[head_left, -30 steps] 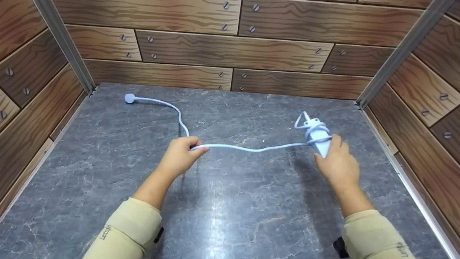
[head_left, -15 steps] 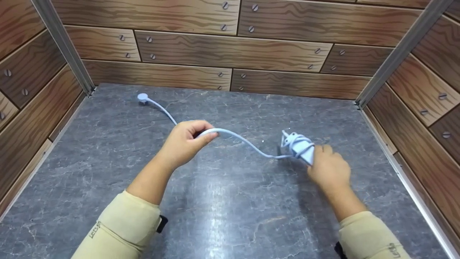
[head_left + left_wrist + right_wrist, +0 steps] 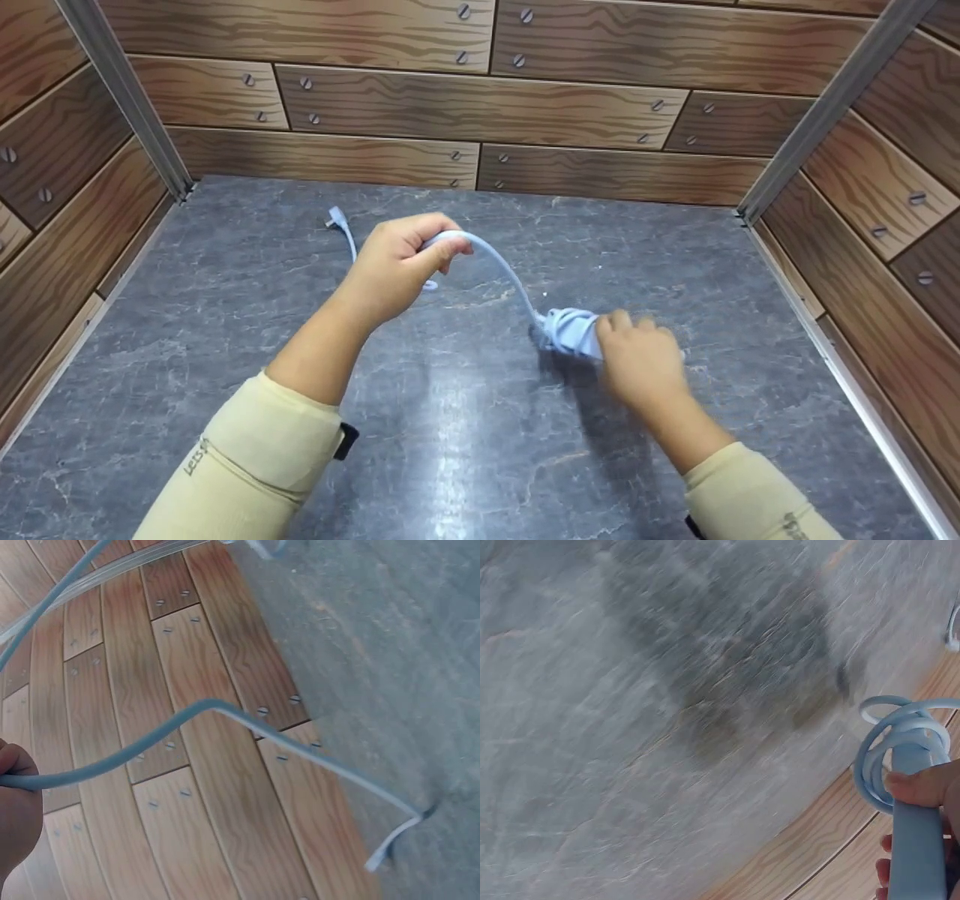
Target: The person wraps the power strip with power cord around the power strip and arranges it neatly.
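Observation:
My left hand (image 3: 397,266) pinches a light blue power cord (image 3: 504,264) between thumb and fingers, held above the grey tabletop. The cord's free end, with its plug (image 3: 337,217), trails behind that hand at the back left. From the pinch, the other length arcs down to a light blue power strip (image 3: 579,334), which has several turns of cord wound about its far end. My right hand (image 3: 643,364) grips the strip's near end. In the right wrist view, the thumb lies along the strip (image 3: 916,851) beside the loops, with fingers curled beneath.
A grey marbled tabletop (image 3: 465,420) lies under both hands. Wood-pattern panels stand at the back (image 3: 375,101) and both sides, with metal posts (image 3: 124,97) in the rear corners and a metal strip (image 3: 862,405) along the right edge.
My left hand has risen and moved away and rightward with the cord, drawing the plug to the right. My right hand has brought the power strip left and nearer, turning it sideways.

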